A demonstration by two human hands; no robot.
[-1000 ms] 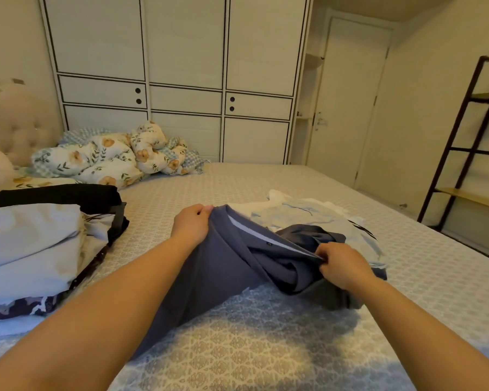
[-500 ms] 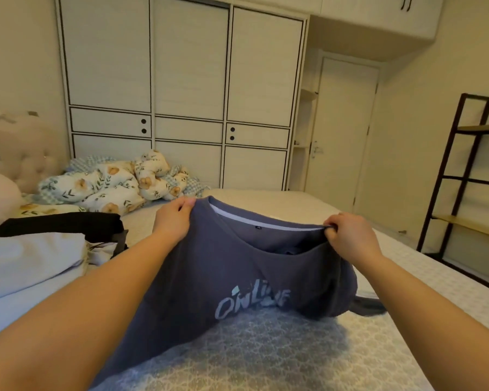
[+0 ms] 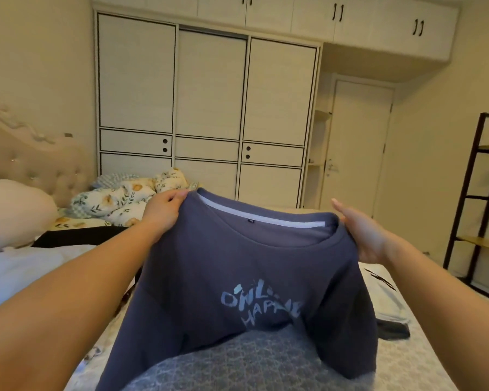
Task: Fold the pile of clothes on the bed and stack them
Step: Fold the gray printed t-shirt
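Holding up a shirt (image 3: pixel 237 272) by the shoulders: left hand (image 3: pixel 164 213) pinching, right hand (image 3: pixel 362 235) gripping with fingers hidden. Folded stack (image 3: pixel 26 266) at the bed's left edge, more clothes (image 3: pixel 384 300) left.

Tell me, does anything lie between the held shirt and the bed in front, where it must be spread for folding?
Nothing visible does. The left hand pinches the shirt at one shoulder, the right hand holds the other. The bed under the shirt shows only its patterned cover; the other clothes lie to the right.
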